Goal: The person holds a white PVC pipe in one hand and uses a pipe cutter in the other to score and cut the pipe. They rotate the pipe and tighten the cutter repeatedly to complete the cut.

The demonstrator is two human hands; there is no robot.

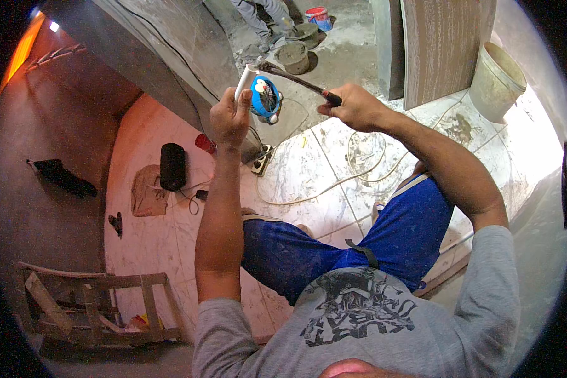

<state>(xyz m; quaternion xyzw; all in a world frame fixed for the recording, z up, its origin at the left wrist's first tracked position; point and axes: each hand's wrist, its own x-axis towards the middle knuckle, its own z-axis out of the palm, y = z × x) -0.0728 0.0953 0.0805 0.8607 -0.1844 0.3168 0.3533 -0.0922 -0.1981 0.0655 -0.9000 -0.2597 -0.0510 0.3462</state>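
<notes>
My left hand [230,115] holds a short white pipe [244,81] upright, its thumb along the side. In my right hand [352,107] is the dark handle of a long metal tool [297,81], perhaps pliers or pincers. The tool's head meets the pipe's upper end; whether its jaws grip the rim is too small to tell. Behind and below the pipe stands a small blue fan [265,97] with a cartoon face, on the floor. A white power strip [262,160] lies below it, with plugs in it.
A pale cable [312,194] loops over the dirty tiles. Two mortar tubs [293,57] and a red-blue bucket [319,19] stand near another person's legs [260,16]. A large bucket [498,82] is at right, beside leaning panels [442,52]. At left are a black speaker [173,167] and a wooden frame [94,307].
</notes>
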